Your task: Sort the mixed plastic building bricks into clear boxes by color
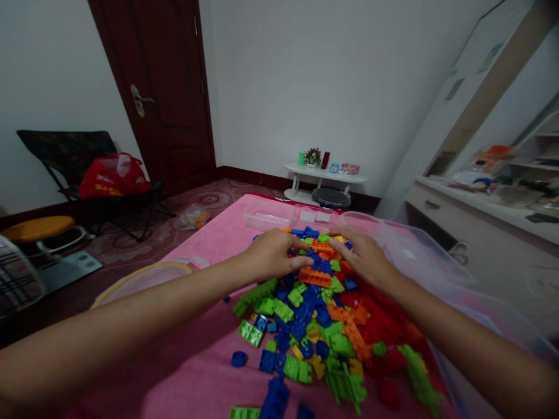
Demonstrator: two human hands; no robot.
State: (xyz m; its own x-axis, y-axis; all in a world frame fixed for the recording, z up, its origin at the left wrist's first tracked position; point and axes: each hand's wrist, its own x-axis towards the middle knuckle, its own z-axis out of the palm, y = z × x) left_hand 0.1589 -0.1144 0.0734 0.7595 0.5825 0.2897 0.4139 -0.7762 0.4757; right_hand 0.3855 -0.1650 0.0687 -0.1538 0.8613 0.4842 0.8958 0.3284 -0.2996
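Note:
A heap of plastic building bricks [323, 326] in blue, green, orange, red and yellow lies on a pink cloth [196, 361]. Both my arms reach forward to the far end of the heap. My left hand [273, 253] rests palm down on the bricks with its fingers curled over blue and orange pieces. My right hand [364, 253] lies opposite it, fingers bent down onto the same cluster near an orange brick [315, 277]. What either hand grips under its fingers is hidden.
Clear plastic containers [279, 218] stand beyond the heap, and a large clear tub [419, 256] runs along the right. A round lid [140, 279] lies left. A dark door [166, 93], folding chair [87, 163], small white table [325, 174] and white cabinet [480, 209] surround the area.

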